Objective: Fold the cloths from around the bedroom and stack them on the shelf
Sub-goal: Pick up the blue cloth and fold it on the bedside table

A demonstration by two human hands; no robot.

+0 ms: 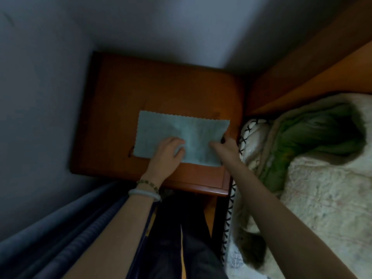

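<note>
Cloth [177, 129] flat on nightstand [161, 87], toward near edge. Nightstand in corner: wall [40, 97] behind and left, bed [322, 188] just right, headboard [302, 67] behind bed. Curtain [50, 228] near left. Left hand [167, 152] on cloth's near edge, right hand [225, 148] at near right corner.

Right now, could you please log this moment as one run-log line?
stage: folding | cloth: flat on nightstand | left hand: on cloth, grip unclear | right hand: grips cloth's right edge
</note>
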